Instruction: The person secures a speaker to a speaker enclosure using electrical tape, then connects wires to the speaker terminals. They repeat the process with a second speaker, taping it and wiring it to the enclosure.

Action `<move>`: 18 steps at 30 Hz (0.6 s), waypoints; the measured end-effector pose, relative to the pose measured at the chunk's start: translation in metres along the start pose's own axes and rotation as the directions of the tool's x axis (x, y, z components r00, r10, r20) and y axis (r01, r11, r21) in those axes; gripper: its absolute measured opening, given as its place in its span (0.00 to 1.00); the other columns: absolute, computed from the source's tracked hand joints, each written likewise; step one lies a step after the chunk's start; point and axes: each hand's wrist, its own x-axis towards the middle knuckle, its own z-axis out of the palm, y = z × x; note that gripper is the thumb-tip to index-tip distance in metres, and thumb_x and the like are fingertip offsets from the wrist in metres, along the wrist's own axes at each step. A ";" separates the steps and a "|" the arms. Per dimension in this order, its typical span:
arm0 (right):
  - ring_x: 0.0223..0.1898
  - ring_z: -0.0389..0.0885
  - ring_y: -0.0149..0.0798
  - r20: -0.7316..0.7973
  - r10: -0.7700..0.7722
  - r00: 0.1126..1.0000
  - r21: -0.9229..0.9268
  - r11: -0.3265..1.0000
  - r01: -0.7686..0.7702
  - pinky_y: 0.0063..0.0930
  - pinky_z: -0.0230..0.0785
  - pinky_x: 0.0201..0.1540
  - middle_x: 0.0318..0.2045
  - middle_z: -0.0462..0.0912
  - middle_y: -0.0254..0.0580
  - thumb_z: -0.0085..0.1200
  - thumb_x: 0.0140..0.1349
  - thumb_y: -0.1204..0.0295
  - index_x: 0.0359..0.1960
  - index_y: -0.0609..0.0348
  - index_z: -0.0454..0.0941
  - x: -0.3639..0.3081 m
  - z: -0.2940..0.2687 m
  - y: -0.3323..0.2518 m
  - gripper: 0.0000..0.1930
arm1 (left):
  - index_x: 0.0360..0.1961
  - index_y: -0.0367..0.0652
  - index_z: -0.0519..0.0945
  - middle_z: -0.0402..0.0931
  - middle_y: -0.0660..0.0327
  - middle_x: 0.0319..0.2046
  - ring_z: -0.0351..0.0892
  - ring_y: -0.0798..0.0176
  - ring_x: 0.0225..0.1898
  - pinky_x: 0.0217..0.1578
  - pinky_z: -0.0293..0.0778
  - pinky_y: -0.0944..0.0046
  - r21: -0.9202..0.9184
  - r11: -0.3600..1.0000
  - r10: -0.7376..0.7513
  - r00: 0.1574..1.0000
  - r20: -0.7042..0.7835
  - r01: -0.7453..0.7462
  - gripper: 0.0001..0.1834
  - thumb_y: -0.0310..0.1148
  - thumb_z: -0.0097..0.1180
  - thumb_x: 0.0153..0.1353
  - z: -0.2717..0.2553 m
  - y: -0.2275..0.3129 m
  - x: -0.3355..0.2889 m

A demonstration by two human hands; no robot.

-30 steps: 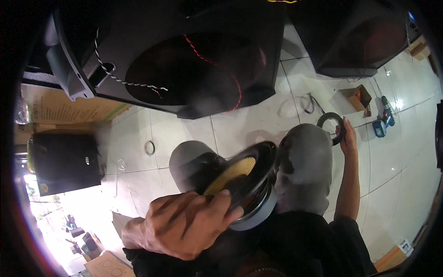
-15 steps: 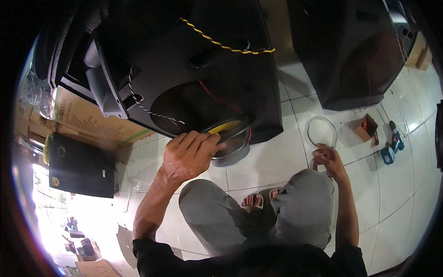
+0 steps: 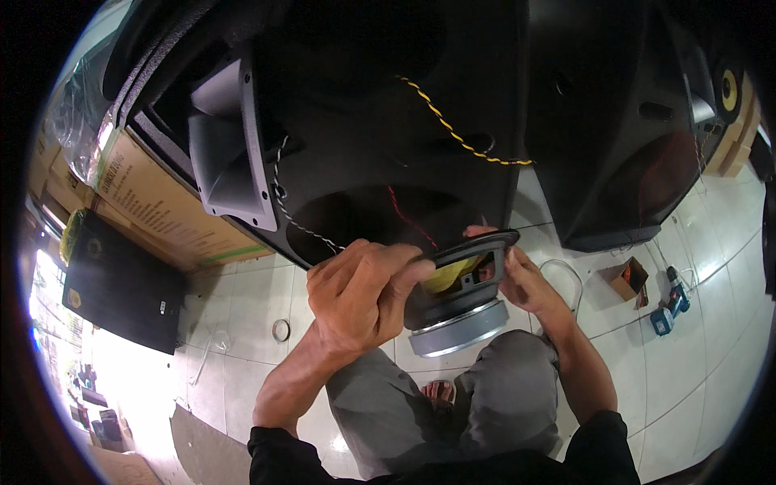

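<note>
Between both hands is a speaker driver (image 3: pixel 459 330), tilted, with its silver magnet towards me and its black rim towards the cabinet. My left hand (image 3: pixel 360 295) is closed on the left part of the rim. At the opposite side my right hand (image 3: pixel 527 281) grips the rim, its fingers partly hidden behind. Just beyond stands a black speaker cabinet (image 3: pixel 356 105) with a dark round opening. A red wire (image 3: pixel 412 222) hangs there, with a black-and-white twisted wire (image 3: pixel 281 194) left of it and a yellow-and-black one (image 3: pixel 453 133) above. The driver's front is hidden.
A grey horn (image 3: pixel 255 145) sits at the cabinet's left. Another black cabinet (image 3: pixel 598 162) stands at right, near a small open box (image 3: pixel 626 279) and a blue cordless drill (image 3: pixel 664 318). A tape roll (image 3: pixel 280 330) lies on the tiled floor, with a large carton (image 3: pixel 153 202) behind it.
My right hand has come up from near the clear loop on the floor and taken hold of the driver's rim. The driver has come nearer to me, still in my left hand.
</note>
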 end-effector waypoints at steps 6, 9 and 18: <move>0.31 0.75 0.27 -0.485 -0.177 0.856 -0.355 0.935 -0.008 0.20 0.70 0.35 0.32 0.78 0.32 0.44 0.74 0.44 0.52 0.62 0.77 -0.017 0.047 -0.034 0.30 | 0.37 0.34 0.82 0.81 0.54 0.27 0.79 0.64 0.25 0.28 0.73 0.67 -0.236 0.899 -0.380 0.925 0.004 0.370 0.06 0.27 0.60 0.66 0.018 -0.013 0.015; 0.28 0.75 0.24 -0.453 -0.312 0.835 -0.482 0.874 0.064 0.18 0.65 0.28 0.30 0.79 0.32 0.47 0.74 0.46 0.49 0.63 0.79 -0.017 0.057 -0.047 0.27 | 0.38 0.34 0.83 0.82 0.54 0.29 0.80 0.64 0.27 0.31 0.74 0.66 -0.291 0.844 -0.456 0.888 0.056 0.451 0.07 0.28 0.61 0.66 0.026 -0.018 0.016; 0.29 0.74 0.25 -0.545 -0.100 0.832 -0.452 0.872 -0.191 0.20 0.65 0.33 0.27 0.79 0.34 0.50 0.72 0.44 0.43 0.67 0.81 -0.026 0.051 -0.066 0.30 | 0.48 0.36 0.82 0.84 0.49 0.39 0.85 0.56 0.39 0.43 0.76 0.67 -0.277 0.810 -0.496 0.856 0.147 0.517 0.10 0.23 0.56 0.67 0.032 -0.007 0.001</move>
